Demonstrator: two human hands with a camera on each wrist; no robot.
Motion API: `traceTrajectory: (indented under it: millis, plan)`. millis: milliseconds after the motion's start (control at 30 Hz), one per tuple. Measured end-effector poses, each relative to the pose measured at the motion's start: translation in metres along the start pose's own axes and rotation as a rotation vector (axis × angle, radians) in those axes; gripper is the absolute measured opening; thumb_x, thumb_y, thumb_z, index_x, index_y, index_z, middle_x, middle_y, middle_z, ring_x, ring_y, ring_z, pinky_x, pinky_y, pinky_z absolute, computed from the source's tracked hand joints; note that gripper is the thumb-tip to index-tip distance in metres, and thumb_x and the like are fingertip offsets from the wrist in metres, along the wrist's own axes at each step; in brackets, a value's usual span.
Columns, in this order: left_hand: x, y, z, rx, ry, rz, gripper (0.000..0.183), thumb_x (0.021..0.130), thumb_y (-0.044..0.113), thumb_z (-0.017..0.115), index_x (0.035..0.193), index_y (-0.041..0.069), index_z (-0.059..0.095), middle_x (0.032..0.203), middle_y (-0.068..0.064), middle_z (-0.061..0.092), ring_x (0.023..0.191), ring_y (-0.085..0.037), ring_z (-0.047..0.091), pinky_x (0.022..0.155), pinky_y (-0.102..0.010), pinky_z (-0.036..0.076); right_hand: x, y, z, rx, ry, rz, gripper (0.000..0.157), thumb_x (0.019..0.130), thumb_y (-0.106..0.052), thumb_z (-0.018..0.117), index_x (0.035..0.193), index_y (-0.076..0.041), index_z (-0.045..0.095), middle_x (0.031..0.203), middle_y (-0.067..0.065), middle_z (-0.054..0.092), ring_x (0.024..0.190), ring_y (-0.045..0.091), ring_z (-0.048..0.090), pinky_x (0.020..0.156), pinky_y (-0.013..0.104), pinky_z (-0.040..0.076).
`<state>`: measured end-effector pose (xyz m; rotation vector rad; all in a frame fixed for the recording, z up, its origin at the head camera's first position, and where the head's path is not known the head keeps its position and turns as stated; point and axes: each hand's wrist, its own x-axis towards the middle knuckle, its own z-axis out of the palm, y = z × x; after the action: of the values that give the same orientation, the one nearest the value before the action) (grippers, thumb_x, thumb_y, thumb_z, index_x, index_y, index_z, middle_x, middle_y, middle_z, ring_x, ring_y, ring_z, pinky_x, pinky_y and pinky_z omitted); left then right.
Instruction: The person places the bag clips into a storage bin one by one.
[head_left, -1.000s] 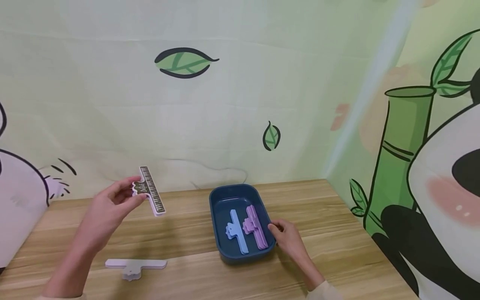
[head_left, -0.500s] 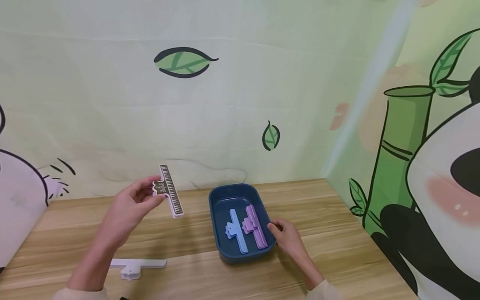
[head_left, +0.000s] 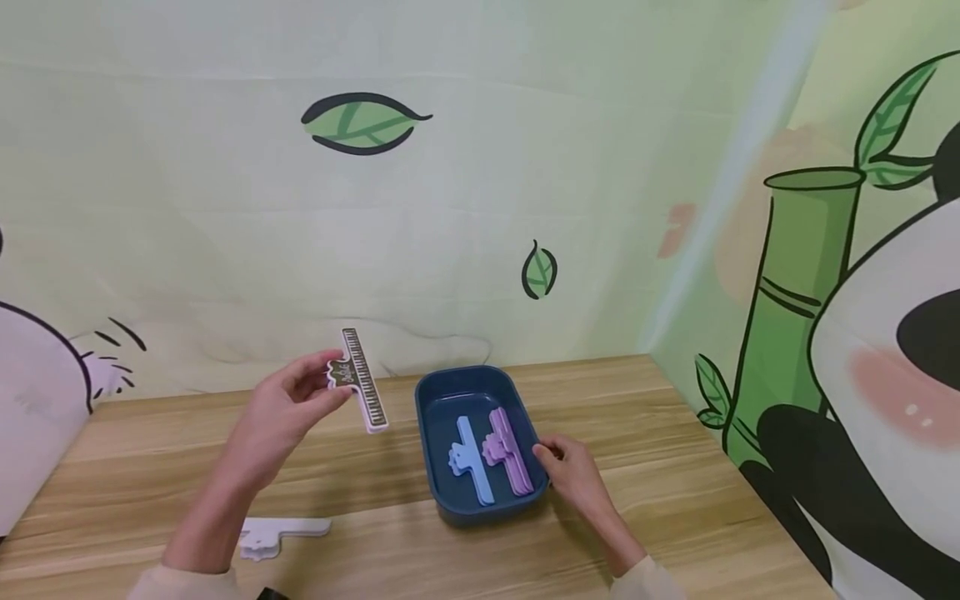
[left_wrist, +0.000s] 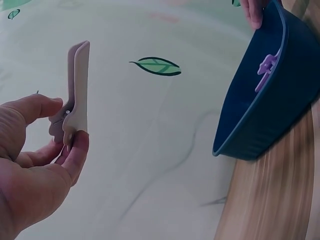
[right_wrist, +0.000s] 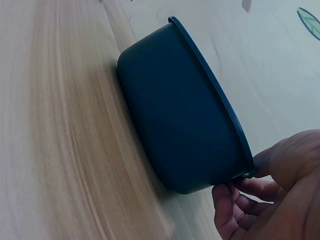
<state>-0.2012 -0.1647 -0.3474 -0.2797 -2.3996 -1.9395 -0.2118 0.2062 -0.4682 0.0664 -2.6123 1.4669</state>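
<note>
My left hand [head_left: 277,417] pinches a white clip [head_left: 364,385] printed with piano keys by its grip tabs, holding it in the air left of a dark blue bin [head_left: 465,393]. Seen edge-on in the left wrist view, the clip [left_wrist: 80,95] has its long bars close together. My right hand [head_left: 576,477] grips the bin's right rim; in the right wrist view, thumb and fingers of that hand [right_wrist: 287,192] pinch the bin's edge [right_wrist: 220,95]. Inside the bin lie a light blue clip [head_left: 474,467] and, to its right, purple clips [head_left: 510,457], apparently stacked.
On the wooden table [head_left: 420,558], a white clip [head_left: 296,527] lies at front left, partly hidden by my left forearm. A small black object [head_left: 272,594] shows at the bottom edge. Behind the table hangs a printed cloth backdrop [head_left: 225,208] with leaves and a panda.
My left hand has carried the piano-key clip to the right, closer to the bin. The forearm now covers part of the clip on the table. My right hand stays on the rim.
</note>
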Motion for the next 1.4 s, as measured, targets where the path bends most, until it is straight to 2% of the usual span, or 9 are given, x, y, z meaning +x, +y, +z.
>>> traceTrajectory:
  millis: [400, 900, 1200, 1400]
  plan:
    - [0.007, 0.0, 0.023, -0.033, -0.028, 0.004, 0.057, 0.099, 0.015, 0.071, 0.15, 0.001, 0.049, 0.133, -0.022, 0.058, 0.116, -0.027, 0.057, 0.088, -0.017, 0.053, 0.001, 0.002, 0.0, 0.002, 0.006, -0.02, 0.013, 0.097, -0.003, 0.066, 0.102, 0.008, 0.072, 0.08, 0.007, 0.064, 0.065, 0.014, 0.054, 0.056, 0.027, 0.048]
    - [0.016, 0.002, 0.051, -0.056, -0.054, -0.007, 0.057, 0.098, 0.014, 0.072, 0.15, 0.003, 0.051, 0.138, -0.02, 0.056, 0.119, -0.03, 0.055, 0.091, -0.017, 0.052, 0.001, 0.002, 0.0, 0.002, 0.002, -0.012, 0.015, 0.098, -0.003, 0.066, 0.105, 0.009, 0.072, 0.083, 0.008, 0.066, 0.067, 0.015, 0.055, 0.057, 0.027, 0.049]
    - [0.022, -0.001, 0.068, -0.051, -0.073, -0.005, 0.053, 0.098, 0.014, 0.073, 0.147, 0.005, 0.055, 0.134, -0.017, 0.06, 0.116, -0.03, 0.057, 0.09, -0.017, 0.052, 0.001, 0.003, 0.0, 0.017, 0.005, -0.032, 0.014, 0.097, -0.002, 0.066, 0.103, 0.009, 0.072, 0.082, 0.008, 0.065, 0.067, 0.015, 0.055, 0.058, 0.027, 0.049]
    - [0.028, -0.003, 0.079, -0.087, -0.089, -0.006, 0.054, 0.096, 0.011, 0.074, 0.146, 0.004, 0.055, 0.132, -0.019, 0.061, 0.114, -0.03, 0.059, 0.089, -0.019, 0.054, 0.001, 0.004, -0.001, 0.009, 0.01, -0.03, 0.016, 0.097, -0.004, 0.067, 0.104, 0.01, 0.072, 0.082, 0.008, 0.066, 0.068, 0.015, 0.055, 0.058, 0.027, 0.05]
